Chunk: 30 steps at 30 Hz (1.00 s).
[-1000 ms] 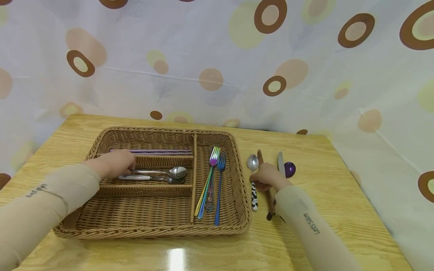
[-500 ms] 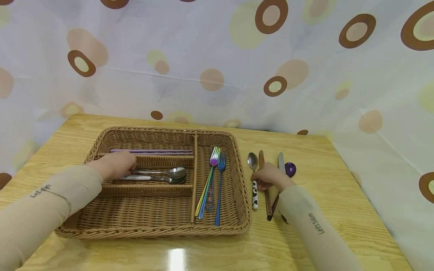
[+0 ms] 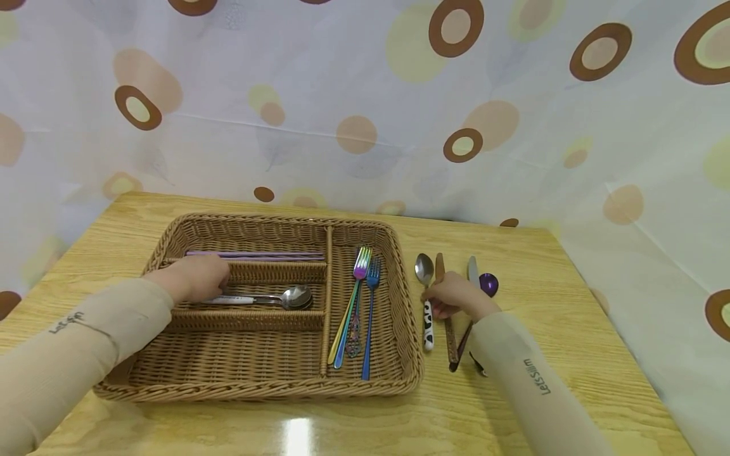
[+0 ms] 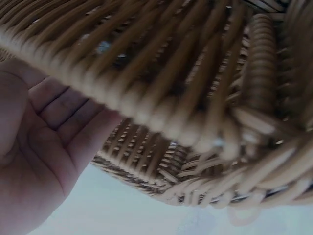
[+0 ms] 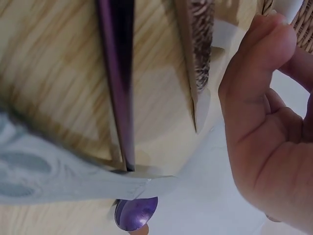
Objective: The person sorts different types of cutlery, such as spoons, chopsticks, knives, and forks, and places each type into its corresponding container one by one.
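My right hand pinches a metal spoon with a black-and-white spotted handle, right of the wicker basket. In the right wrist view, thumb and forefinger of the hand meet at its white handle. My left hand is down in the basket's middle compartment, at the handle end of two spoons with overlapping bowls; one has a white handle. In the left wrist view, the fingertips of that hand are hidden behind a wicker wall, so its hold is unclear.
Beside my right hand lie a brown knife, a silver-bladed knife and a purple spoon. The basket's right compartment has several forks; purple chopsticks lie at the back. A patterned cloth hangs behind the table.
In the basket, the two spoons have come together, one bowl now overlapping the other. The spotted spoon has shifted slightly back with my right hand. My left hand has barely moved.
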Tool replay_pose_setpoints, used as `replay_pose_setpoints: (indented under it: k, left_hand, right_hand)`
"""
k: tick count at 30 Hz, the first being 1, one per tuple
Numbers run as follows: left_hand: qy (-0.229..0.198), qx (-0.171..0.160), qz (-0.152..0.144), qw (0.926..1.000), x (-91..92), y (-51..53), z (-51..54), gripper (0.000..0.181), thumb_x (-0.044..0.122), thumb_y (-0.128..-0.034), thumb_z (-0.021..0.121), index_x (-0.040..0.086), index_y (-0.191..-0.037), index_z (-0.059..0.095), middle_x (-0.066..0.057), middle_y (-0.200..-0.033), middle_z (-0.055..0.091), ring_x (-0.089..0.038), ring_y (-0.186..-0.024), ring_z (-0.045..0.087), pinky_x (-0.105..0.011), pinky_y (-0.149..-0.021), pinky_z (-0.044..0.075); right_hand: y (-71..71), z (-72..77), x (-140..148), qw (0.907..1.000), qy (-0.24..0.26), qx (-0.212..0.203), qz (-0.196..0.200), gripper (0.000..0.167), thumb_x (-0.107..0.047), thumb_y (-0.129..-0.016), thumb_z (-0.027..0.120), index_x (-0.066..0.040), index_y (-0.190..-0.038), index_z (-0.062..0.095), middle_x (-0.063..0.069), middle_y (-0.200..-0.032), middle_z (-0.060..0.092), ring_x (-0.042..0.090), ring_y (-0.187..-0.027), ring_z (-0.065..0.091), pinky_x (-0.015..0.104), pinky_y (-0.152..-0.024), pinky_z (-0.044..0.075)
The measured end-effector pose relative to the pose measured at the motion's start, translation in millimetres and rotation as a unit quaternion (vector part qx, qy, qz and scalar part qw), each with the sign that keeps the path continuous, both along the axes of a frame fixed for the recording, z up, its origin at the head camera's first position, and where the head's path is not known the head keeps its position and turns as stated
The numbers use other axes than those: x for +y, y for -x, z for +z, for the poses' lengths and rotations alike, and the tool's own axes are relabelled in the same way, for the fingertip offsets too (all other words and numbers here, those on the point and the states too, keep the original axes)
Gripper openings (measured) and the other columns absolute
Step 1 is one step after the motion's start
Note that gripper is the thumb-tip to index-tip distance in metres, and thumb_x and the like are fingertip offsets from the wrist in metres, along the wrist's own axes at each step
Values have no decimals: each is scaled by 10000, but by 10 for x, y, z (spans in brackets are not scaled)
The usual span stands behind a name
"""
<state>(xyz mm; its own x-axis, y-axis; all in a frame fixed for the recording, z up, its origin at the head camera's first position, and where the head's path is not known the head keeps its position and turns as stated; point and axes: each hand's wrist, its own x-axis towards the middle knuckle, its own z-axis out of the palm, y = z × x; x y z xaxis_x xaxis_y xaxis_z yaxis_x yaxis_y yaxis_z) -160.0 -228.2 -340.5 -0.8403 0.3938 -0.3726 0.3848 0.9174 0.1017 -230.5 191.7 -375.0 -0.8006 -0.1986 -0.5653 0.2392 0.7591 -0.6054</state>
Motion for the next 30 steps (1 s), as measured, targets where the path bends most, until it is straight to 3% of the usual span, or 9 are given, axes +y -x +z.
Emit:
replay_pose_setpoints:
  k: [5,8,10,12,15,22,27,30]
  left_hand:
    - [-578,529,166,9968,128,-16,69,384,74,-902,538,179,-549,429,63,-492,333,-66,-452,277,-209,-445,248]
    - [-857,776,297,9928,263,-12,146,288,99,-910,534,134,-629,586,49,-540,462,-67,-471,361,-220,-455,293]
    - [-1031,762,449,9907,346,-8,191,201,127,-922,535,86,-814,699,19,-650,599,-66,-512,457,-240,-479,366]
    - [-1196,686,569,9888,422,-8,224,207,158,-933,540,58,-986,713,-20,-782,678,-74,-561,530,-263,-518,424]
    - [-1538,523,749,9839,512,-9,247,241,182,-942,536,36,-1053,693,-48,-864,698,-76,-600,566,-287,-566,467]
    - [-2345,107,989,9670,654,29,265,243,184,-954,511,44,-987,707,-45,-721,645,-106,-529,451,-282,-589,410]
    - [-2821,-284,1149,9521,762,50,275,250,189,-962,499,50,-941,705,-85,-812,679,-169,-640,597,-295,-629,477]
    - [-3136,-637,1372,9374,842,51,276,251,190,-965,496,36,-971,694,-126,-918,688,-208,-754,648,-304,-674,510]
  right_hand:
    - [4,45,26,9996,258,-113,15,209,-133,-930,509,4,-818,620,-28,-545,556,49,-484,535,197,-510,498]
    - [13,57,50,9988,462,-176,61,203,-144,-943,494,-2,-851,606,-34,-558,555,49,-500,539,202,-525,498]
    - [18,60,63,9978,623,-219,79,198,-147,-947,489,6,-885,598,-37,-569,556,48,-512,542,203,-535,498]
    - [17,71,67,9966,779,-268,73,185,-145,-949,485,1,-897,586,-40,-573,553,48,-516,540,202,-539,496]
    - [14,93,60,9943,1016,-318,86,177,-137,-951,470,3,-902,569,-42,-591,545,48,-531,540,201,-550,492]
    - [8,173,43,9898,1392,-307,77,177,-129,-963,449,-11,-894,561,-44,-613,546,43,-539,545,198,-560,486]
    - [2,216,13,9878,1541,-218,103,185,-145,-966,456,2,-928,561,-50,-621,550,43,-553,548,206,-573,483]
    - [-5,247,-16,9870,1591,-204,136,211,-156,-964,460,30,-983,558,-48,-632,552,43,-560,549,208,-580,483]
